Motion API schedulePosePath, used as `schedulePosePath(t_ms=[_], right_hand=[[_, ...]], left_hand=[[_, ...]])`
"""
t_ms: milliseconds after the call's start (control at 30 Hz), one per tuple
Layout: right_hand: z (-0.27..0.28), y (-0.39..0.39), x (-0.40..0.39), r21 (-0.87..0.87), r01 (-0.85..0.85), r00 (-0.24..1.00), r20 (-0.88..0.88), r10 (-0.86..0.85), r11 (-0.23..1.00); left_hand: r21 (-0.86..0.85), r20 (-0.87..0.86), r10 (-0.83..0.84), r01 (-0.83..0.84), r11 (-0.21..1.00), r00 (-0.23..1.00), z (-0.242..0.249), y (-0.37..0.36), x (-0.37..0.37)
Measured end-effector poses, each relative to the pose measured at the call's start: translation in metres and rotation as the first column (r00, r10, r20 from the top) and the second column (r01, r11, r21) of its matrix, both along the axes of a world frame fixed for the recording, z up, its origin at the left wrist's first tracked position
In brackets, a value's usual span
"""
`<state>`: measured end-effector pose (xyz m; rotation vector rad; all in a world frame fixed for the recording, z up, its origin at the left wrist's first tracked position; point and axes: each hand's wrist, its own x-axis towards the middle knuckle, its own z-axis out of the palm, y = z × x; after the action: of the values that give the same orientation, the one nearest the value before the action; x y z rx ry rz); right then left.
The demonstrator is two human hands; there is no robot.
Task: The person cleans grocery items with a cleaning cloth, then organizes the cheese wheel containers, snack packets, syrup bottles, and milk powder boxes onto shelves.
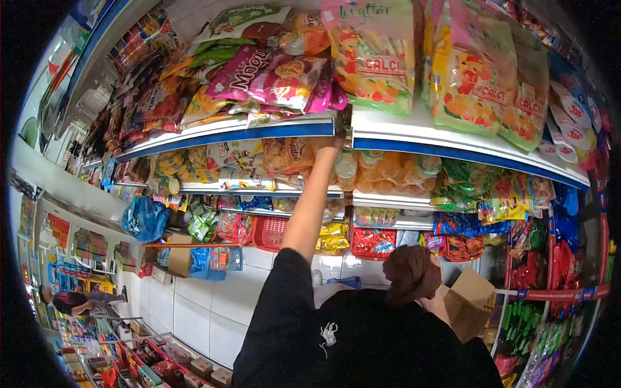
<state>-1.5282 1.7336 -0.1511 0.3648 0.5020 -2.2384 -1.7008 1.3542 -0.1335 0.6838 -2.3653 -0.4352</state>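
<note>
A brown cloth (412, 275) is hanging bunched in the right hand (428, 302), which is closing around it before the chest. The left hand (328, 143) is sitting at the gap between the upper shelves (388, 126), seemingly probing there; its fingers are hiding, so grip and hold cannot be told. Working there is calling for care: pink snack bags (284, 77) and CALCI bags (375, 61) are crowding both sides.

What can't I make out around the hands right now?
All in the head view:
Left hand: fingers hidden, lost in the dark gap between upper shelves.
Right hand: partly covered by the brown cloth.
Cardboard box: partly hidden by the black sleeve.
Yellow packets: print too small to read.
</note>
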Motion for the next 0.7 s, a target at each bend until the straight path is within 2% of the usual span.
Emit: schedulePosePath(t_ms=[33, 67, 100, 133, 167, 200, 267, 300, 333, 367, 400, 433, 467, 533, 600, 667, 700], right_hand=[[-0.002, -0.004, -0.004, -0.029, 0.021, 1.000, 0.004, -0.021, 0.999], [-0.002, -0.005, -0.007, -0.032, 0.012, 0.999, -0.049, -0.014, 0.999], [-0.003, -0.006, -0.011, -0.035, 0.005, 0.995, -0.102, -0.009, 0.999], [-0.004, -0.008, -0.013, -0.036, 0.006, 0.989, -0.147, -0.011, 0.999], [-0.012, -0.011, -0.016, -0.042, 0.076, 0.962, -0.261, -0.084, 0.996], [-0.009, -0.017, -0.015, 0.061, 0.078, 0.973, -0.222, -0.063, 0.995], [0.000, -0.036, -0.001, 0.277, 0.047, 0.994, -0.108, -0.018, 0.960], [-0.012, -0.051, 0.009, 0.486, 0.026, 0.964, -0.243, 0.107, 0.873], [0.006, -0.071, 0.018, 0.664, 0.047, 0.873, -0.390, 0.293, 0.746], [0.024, -0.092, 0.027, 0.807, 0.129, 0.745, -0.462, 0.481, 0.576], [0.042, -0.099, 0.026, 0.736, 0.250, 0.702, -0.585, 0.406, 0.629], [0.037, -0.102, 0.016, 0.728, 0.320, 0.659, -0.631, 0.410, 0.606], [0.031, -0.105, 0.002, 0.712, 0.388, 0.607, -0.675, 0.419, 0.585], [0.035, -0.112, -0.039, 0.652, 0.356, 0.717, -0.650, 0.251, 0.670], [0.031, -0.112, -0.062, 0.588, 0.431, 0.652, -0.727, 0.214, 0.685], [0.029, -0.116, -0.048, 0.542, 0.561, 0.496, -0.825, 0.270, 0.625], [0.032, -0.110, -0.036, 0.553, 0.574, 0.397, -0.833, 0.385, 0.604]], left_hand=[[-0.140, -0.067, -0.029, 0.019, 0.990, 0.997, 0.011, 0.010, 0.023], [0.236, 0.028, 0.060, -0.065, 0.970, 0.998, 0.023, 0.025, 0.048], [0.396, 0.364, -0.066, -0.090, 0.914, 0.929, 0.036, 0.027, 0.067], [0.533, -0.040, 0.016, 0.008, 0.846, 0.999, 0.018, 0.046, 0.097], [0.552, -0.233, -0.068, 0.190, 0.812, 0.970, 0.015, 0.064, 0.128], [0.648, -0.189, -0.085, 0.189, 0.738, 0.978, 0.001, 0.074, 0.156], [0.680, -0.228, -0.052, 0.197, 0.707, 0.972, 0.020, 0.125, 0.200], [0.760, -0.187, -0.048, 0.176, 0.625, 0.981, 0.010, 0.140, 0.216], [0.829, -0.149, -0.039, 0.147, 0.539, 0.988, 0.001, 0.155, 0.230], [0.890, -0.155, -0.023, 0.150, 0.432, 0.988, -0.003, 0.169, 0.239], [0.934, -0.163, -0.001, 0.155, 0.322, 0.987, -0.003, 0.179, 0.246], [0.949, -0.090, -0.046, 0.100, 0.299, 0.995, 0.003, 0.183, 0.254], [0.932, -0.109, -0.095, 0.135, 0.338, 0.990, 0.011, 0.186, 0.259], [0.892, -0.125, -0.191, 0.195, 0.408, 0.974, 0.028, 0.195, 0.274], [0.886, -0.159, -0.166, 0.215, 0.411, 0.973, 0.031, 0.203, 0.281], [0.902, -0.177, -0.128, 0.212, 0.375, 0.976, 0.024, 0.202, 0.283], [0.906, -0.195, -0.120, 0.225, 0.357, 0.973, 0.025, 0.199, 0.283]])
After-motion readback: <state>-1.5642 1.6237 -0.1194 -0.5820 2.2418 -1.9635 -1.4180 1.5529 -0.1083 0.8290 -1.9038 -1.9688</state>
